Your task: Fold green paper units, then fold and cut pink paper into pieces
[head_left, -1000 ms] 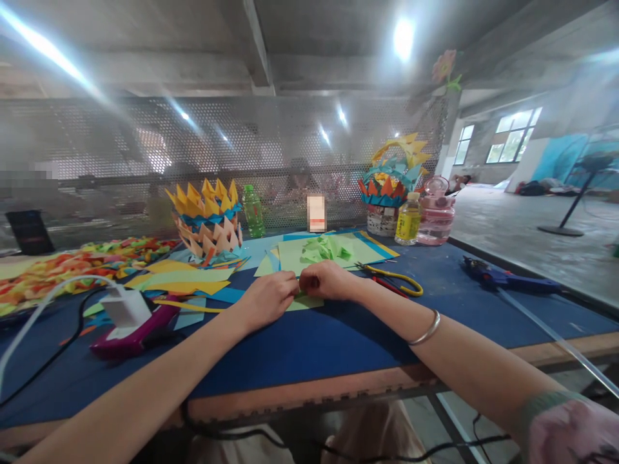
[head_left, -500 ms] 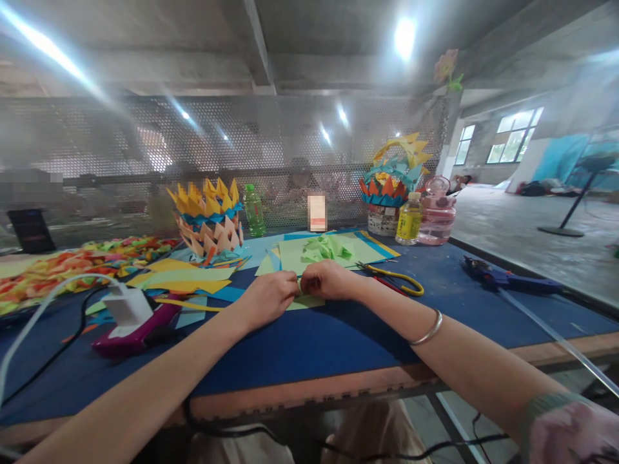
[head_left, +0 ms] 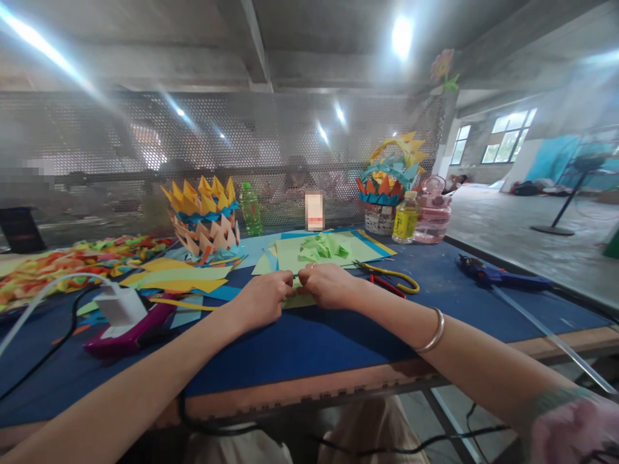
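Observation:
My left hand (head_left: pixel 265 295) and my right hand (head_left: pixel 327 285) meet close together over the table, fingers bent and pinched. A small bit of light green paper shows between their fingertips, mostly hidden by the fingers. Under them lies a flat light green paper piece (head_left: pixel 298 301). Just beyond, several folded light green paper pieces (head_left: pixel 325 247) are heaped on a larger pale green sheet (head_left: pixel 285 259). To the right of my right hand lie scissors with yellow handles (head_left: pixel 403 274) and a red-handled tool (head_left: pixel 393 287).
At left stand a folded-paper basket (head_left: pixel 203 219), a purple power strip (head_left: pixel 128 338) with a white plug, and a pile of colourful folded papers (head_left: pixel 82 264). A decorated basket (head_left: pixel 382 216), yellow drink bottle (head_left: pixel 405 222), pink bottle (head_left: pixel 432 216) and blue glue gun (head_left: pixel 503 277) are at right.
Both hands stay together at the paper. My right hand's fingers have turned and curled, its knuckles now facing up more. The whole view has shifted slightly.

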Available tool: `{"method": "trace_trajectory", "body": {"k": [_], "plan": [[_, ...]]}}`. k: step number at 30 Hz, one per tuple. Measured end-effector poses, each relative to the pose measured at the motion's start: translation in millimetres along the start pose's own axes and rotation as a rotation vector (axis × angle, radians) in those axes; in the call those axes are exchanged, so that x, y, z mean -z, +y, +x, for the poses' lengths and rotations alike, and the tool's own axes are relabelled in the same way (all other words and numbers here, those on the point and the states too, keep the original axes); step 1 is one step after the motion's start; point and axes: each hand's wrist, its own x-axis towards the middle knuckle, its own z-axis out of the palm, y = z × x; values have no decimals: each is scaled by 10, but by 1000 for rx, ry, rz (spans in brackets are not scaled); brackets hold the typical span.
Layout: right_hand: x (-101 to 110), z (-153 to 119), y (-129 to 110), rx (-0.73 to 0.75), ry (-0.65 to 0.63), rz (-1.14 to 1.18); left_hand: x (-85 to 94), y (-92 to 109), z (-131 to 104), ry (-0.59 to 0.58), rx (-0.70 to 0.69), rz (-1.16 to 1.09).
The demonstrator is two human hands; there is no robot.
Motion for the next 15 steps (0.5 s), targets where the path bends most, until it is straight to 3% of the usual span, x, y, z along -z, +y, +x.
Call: {"method": "trace_trajectory", "body": {"k": [6,15], "plan": [[4,11,-83,0,11,-96,50,63,14,-3,51,61],[26,-13,-63,-83,4,-30,76,109,15,-23,101,103]]}}
